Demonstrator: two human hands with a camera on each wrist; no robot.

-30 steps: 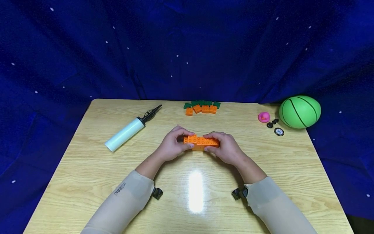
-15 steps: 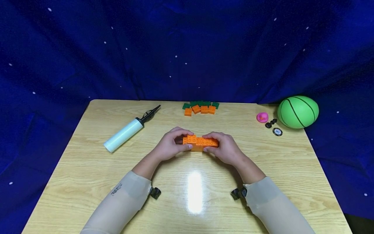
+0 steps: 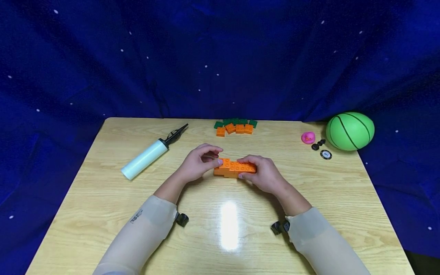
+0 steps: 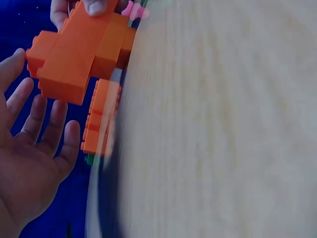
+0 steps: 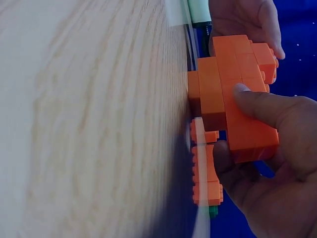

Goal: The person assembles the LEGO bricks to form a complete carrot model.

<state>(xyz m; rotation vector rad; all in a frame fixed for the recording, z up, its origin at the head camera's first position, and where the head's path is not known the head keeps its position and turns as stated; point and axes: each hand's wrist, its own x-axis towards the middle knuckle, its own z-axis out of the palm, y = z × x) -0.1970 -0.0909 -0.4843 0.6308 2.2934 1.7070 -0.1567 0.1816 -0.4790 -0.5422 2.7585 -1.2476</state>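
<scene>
A stepped block of joined orange toy bricks (image 3: 231, 169) stands at the middle of the table, with a raised brick (image 5: 264, 62) on its top toward the left end. My right hand (image 3: 267, 173) grips the right end of the block, thumb on the near side and fingers on the far side. At the other end my left hand (image 3: 195, 165) has its fingers spread and loosely bent. In the left wrist view, the left thumb (image 4: 12, 69) lies at the raised brick, and whether it touches is hard to tell. Its other fingers stand apart from the bricks.
Several loose orange bricks (image 3: 240, 129) and green bricks (image 3: 242, 121) lie near the far edge. A pale blue hand pump (image 3: 144, 159) is at the left. At the right are a pink rubber duck (image 3: 308, 138), small black pieces (image 3: 315, 146), a round chip (image 3: 325, 154) and a green ball (image 3: 350, 131).
My left hand has let go of the block's left end and opened, its thumb rising from the near side toward the top. The right hand keeps its grip.
</scene>
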